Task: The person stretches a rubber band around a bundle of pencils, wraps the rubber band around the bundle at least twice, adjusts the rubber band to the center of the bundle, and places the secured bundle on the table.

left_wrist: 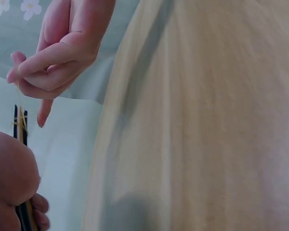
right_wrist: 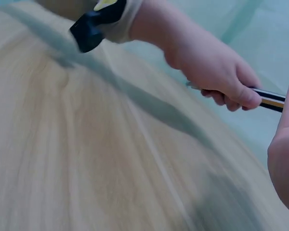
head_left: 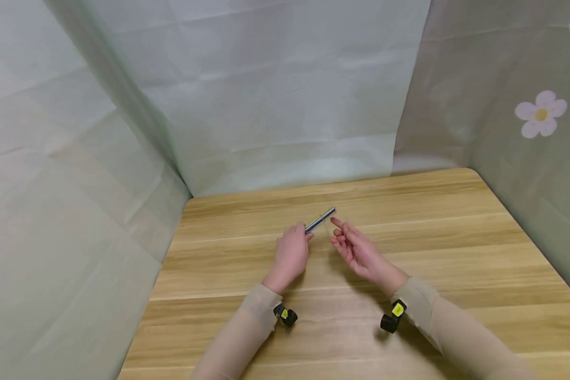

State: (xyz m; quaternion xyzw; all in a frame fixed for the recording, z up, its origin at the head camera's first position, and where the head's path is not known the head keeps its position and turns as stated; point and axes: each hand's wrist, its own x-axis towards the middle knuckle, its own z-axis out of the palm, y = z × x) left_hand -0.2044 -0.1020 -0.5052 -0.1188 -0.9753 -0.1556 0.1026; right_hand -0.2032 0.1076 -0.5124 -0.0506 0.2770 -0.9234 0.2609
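A pale fabric backdrop (head_left: 290,95) closes in the workspace, and below it spreads a wood-grain table (head_left: 480,253), with two beige sleeves (head_left: 465,330) reaching in over its near side. The left hand (head_left: 292,252) is curled firmly round the lower part of a bundle of slim sticks, thumb and fingers closed on it; the right hand (head_left: 361,256) is just beside the upper part, its index finger extended toward the tip while the thumb and another finger appear to pinch a thin strand. At each wrist sits a small black camera (head_left: 393,315). The bundle of slim sticks (head_left: 320,220) is held slantwise above the tabletop, between the two hands, its free end pointing up and away; dark, pale and orange lengths show along it, though how many there are I cannot tell. Smallest of all, a thin yellow band (left_wrist: 21,111) lies about the bundle near its free end, with one stretch drawn out to the right fingertips. The work looks partway along: the sticks are together and the band is at least partly around them, but that drawn-out stretch does not yet lie against them; the number of turns cannot be made out
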